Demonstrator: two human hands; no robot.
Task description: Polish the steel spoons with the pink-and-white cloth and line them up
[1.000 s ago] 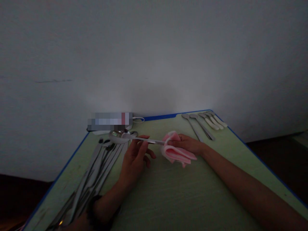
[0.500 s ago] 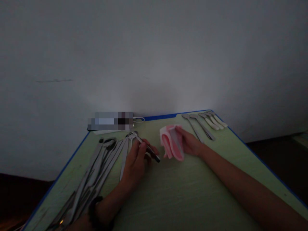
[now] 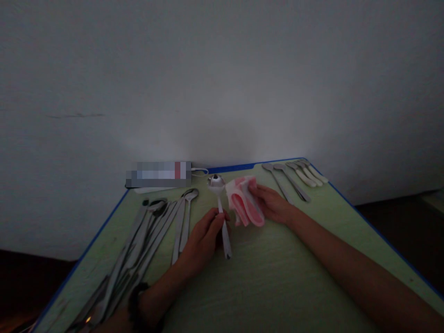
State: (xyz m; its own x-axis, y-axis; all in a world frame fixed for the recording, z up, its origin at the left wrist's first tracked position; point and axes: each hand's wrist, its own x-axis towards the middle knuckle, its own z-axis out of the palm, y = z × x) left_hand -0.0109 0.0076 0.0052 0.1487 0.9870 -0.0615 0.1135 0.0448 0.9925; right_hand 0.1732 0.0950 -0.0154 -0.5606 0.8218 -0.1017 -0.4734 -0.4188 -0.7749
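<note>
Closest in, a dark bracelet (image 3: 136, 300) rings the left wrist, with a jumble of cutlery (image 3: 138, 252) slanting up the counter (image 3: 263, 282) beside it. Now the left hand (image 3: 204, 233), pinching a metal spoon (image 3: 220, 203) by its handle, bowl pointing away, mid-counter! Just beside it, the right hand (image 3: 274, 203) grips a folded pink-and-white cloth (image 3: 247, 203); whether cloth meets spoon, I can't tell. Farther right lie metal spoons (image 3: 292, 182) and white-handled pieces (image 3: 305, 178); far left, a pixelated object (image 3: 159, 175), backed by the pale wall (image 3: 222, 83).

Right hand (image 3: 273, 203) partly behind cloth (image 3: 247, 203)
</note>
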